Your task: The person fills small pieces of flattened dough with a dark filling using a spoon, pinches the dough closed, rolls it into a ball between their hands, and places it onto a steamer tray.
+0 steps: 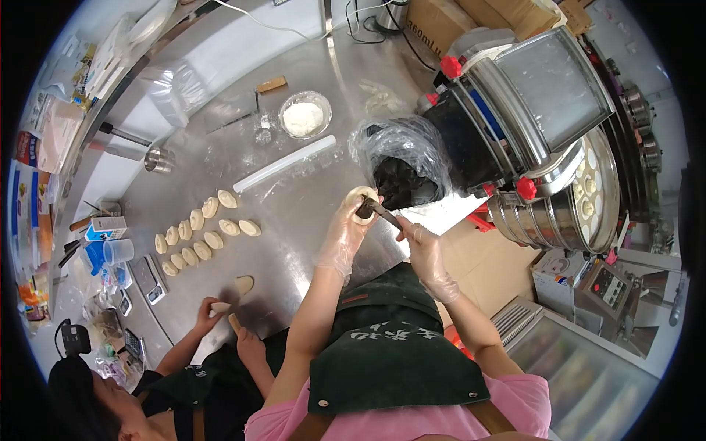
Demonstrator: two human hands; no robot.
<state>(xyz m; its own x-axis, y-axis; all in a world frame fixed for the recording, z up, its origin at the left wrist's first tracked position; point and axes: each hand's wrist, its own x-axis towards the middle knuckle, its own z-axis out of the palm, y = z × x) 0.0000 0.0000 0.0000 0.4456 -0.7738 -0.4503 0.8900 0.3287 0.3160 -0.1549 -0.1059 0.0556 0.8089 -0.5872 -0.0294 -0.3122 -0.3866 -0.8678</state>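
Cupped in my gloved left hand (342,237) is a round dough wrapper (355,196), with a dark lump of filling (363,209) at its centre. My right hand (423,255), also in a clear glove, grips the handle of a flat filling spatula (387,216). The tool's far end presses against the filling. Just beyond both hands, a black, glossy mass of filling (403,184) lies inside a clear plastic bag (432,143). What container, if any, supports the bag is hidden.
Shaped dough pieces (197,219) stand in rows on the steel table (294,213). Behind them are a white rod (283,165) and a bowl of flour (303,117). A dough machine (544,95) and stacked steamers (551,217) stand right. At lower left, a co-worker's hands (250,345) handle dough.
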